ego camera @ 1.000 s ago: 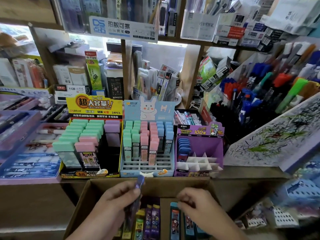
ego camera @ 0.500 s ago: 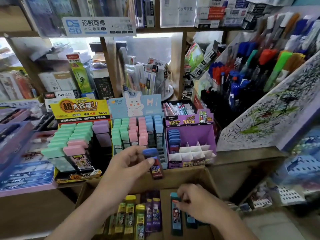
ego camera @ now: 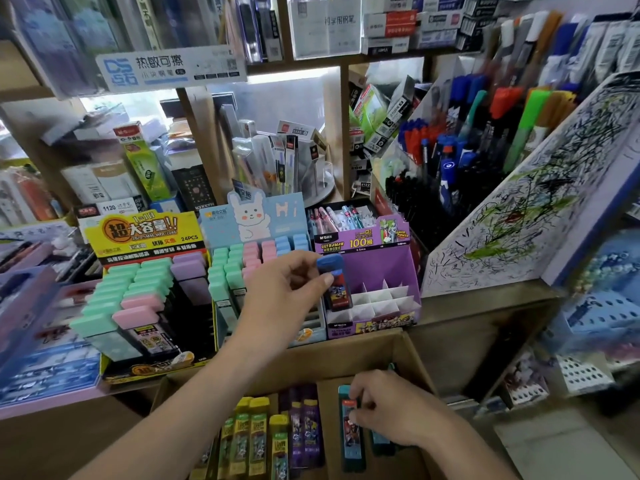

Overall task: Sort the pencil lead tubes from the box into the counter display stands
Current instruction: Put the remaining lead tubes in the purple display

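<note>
Shelving (ego camera: 344, 133) behind: purple stand (ego camera: 388, 268) mostly unfilled, box (ego camera: 412, 351) well stocked. Left grip (ego camera: 280, 292) pinches blue-capped tube (ego camera: 337, 285); right grip (ego camera: 391, 407) pinches teal tube (ego camera: 349, 431).

Right of the left hand (ego camera: 284, 296), past the blue-capped tube (ego camera: 341, 292) it holds, the purple stand's (ego camera: 391, 268) white cells (ego camera: 384, 303) stand open from above. Left of that hand, pastel caps crowd the blue stand (ego camera: 277, 216) and yellow stand (ego camera: 138, 233). A slanted scribbled board (ego camera: 519, 220) walls off the side beyond the right hand (ego camera: 391, 410), which pinches a teal tube (ego camera: 351, 441).
</note>
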